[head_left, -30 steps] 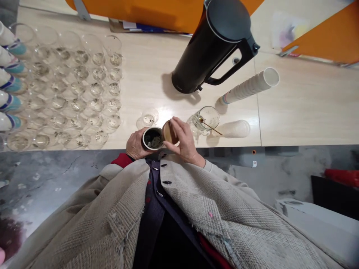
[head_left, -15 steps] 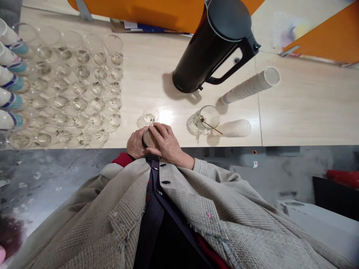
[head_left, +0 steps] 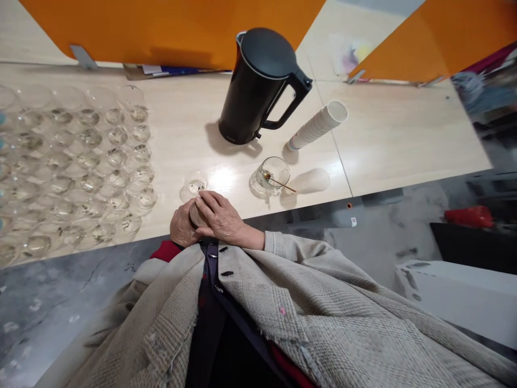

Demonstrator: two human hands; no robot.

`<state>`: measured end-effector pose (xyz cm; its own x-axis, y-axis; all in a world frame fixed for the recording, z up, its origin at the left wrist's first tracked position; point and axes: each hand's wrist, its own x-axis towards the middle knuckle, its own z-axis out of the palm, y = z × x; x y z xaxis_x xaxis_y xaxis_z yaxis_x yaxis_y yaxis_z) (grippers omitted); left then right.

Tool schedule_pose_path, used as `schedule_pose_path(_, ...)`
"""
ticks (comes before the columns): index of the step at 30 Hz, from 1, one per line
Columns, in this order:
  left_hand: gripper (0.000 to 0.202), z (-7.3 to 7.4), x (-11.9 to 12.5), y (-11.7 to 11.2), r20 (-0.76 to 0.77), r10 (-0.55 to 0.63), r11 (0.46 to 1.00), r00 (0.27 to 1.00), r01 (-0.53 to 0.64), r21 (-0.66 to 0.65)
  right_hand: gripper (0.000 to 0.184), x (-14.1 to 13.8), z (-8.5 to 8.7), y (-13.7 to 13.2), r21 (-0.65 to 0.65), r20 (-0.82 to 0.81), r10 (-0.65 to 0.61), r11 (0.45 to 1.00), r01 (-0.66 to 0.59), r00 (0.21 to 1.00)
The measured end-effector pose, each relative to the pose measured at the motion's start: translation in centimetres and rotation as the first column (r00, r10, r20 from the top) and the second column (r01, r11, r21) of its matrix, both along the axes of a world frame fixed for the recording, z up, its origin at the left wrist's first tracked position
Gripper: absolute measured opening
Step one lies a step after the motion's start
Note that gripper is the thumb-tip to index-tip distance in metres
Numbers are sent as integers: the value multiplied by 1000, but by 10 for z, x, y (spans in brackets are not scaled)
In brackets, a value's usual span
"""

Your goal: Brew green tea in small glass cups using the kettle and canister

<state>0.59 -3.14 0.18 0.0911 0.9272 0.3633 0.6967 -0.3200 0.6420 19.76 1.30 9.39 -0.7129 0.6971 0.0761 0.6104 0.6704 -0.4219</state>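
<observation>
At the table's front edge my left hand (head_left: pixel 182 225) is wrapped round the side of a small round container (head_left: pixel 197 216) with a brownish top. My right hand (head_left: pixel 223 220) lies across that top, its fingers curled over the rim and closed on it. Much of the container is hidden by my fingers. Just beyond them stands a clear cup (head_left: pixel 196 186) with a few dark bits at its bottom. To the right is a ribbed glass mug (head_left: pixel 283 168), and a thin golden spoon (head_left: pixel 286 187) leans out of it.
Several rows of clear cups (head_left: pixel 89 137) with dark bits fill the table's left side. A black kettle (head_left: pixel 252 91) stands behind, near an orange partition (head_left: pixel 169 27). Stacked paper cups (head_left: pixel 317 126) and a translucent cup stack (head_left: pixel 314 180) are on the right.
The view has swung right and tilted, so the table and its things sit further left, and more of its right end shows. Both hands keep their hold on the container.
</observation>
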Motion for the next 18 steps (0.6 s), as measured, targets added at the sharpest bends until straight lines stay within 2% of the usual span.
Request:
schedule_pose_path(6,109,3,-3,1,-16,-44,999,999,44,3,100,6,1,2,-14,-108,21,1000,-22,994)
schedule_pose_path(10,99,8,-5,0,-38,-114,993,993,114,15,91,20,3,-2,24,-178,-14,1000,19,984)
schedule_pose_path(14,99,12,-7,0,-62,-170,984,983,166,-69,87,41,19,0,136,-276,-107,979,149,955)
schedule_pose_path(18,95,13,-8,0,-87,-187,978,978,178,-110,90,51,41,23,185,-313,-216,941,283,925)
